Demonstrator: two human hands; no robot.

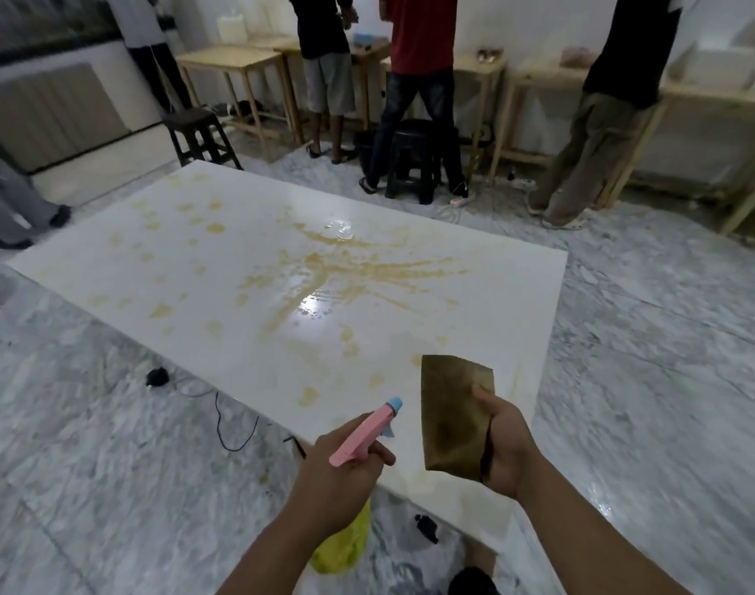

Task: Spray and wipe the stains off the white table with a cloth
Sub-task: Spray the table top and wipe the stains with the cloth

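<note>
The white table (221,268) fills the middle of the view, marked with yellow-brown stains (324,272) that streak and pool wet around its centre and dot its left half. My left hand (337,478) grips a spray bottle (362,435) with a pink head, blue nozzle and yellow body, held over the table's near corner with the nozzle pointing at the tabletop. My right hand (506,444) holds a folded brown cloth (455,418) upright above the near edge, not touching the surface.
Several people stand at wooden workbenches (234,62) along the far wall. Dark stools (195,135) stand beyond the table's far corner. A power strip and cables (461,201) lie on the marble floor, with a black cable (225,423) left of the table.
</note>
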